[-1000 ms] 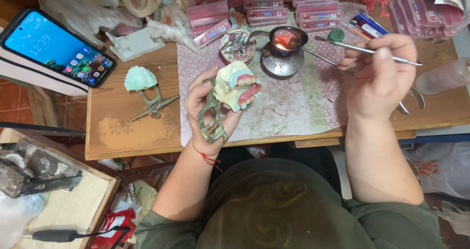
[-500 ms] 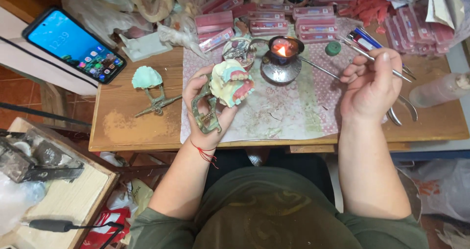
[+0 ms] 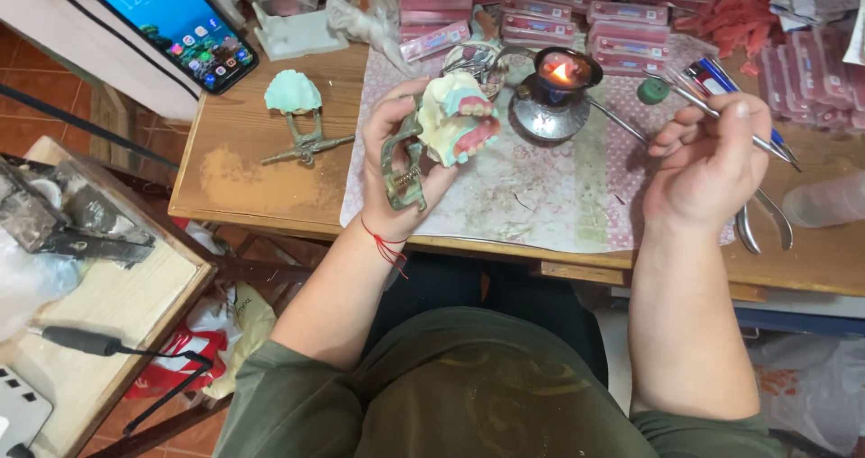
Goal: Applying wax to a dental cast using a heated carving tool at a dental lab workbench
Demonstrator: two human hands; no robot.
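Note:
My left hand (image 3: 396,165) grips a metal articulator (image 3: 403,174) carrying a cream plaster denture model (image 3: 459,120) with pink wax gums and teeth, held above the patterned cloth (image 3: 541,197). To the right, my right hand (image 3: 707,170) holds a thin metal wax tool (image 3: 712,111) between thumb and fingers, its tip pointing left toward the small burner (image 3: 551,98), whose flame is lit. The two hands are apart, with the burner between and behind them.
A wooden table (image 3: 243,188) bears a second articulator with a green cast (image 3: 297,116), a smartphone (image 3: 171,21), pink tooth-card boxes (image 3: 541,17), pliers (image 3: 761,224), a plastic bottle (image 3: 829,201). A low side table (image 3: 117,323) with a cable stands at my left.
The view has shifted, so the table sits higher and further right in frame. My right hand has turned the wax tool and lowered slightly. My left hand keeps holding the model.

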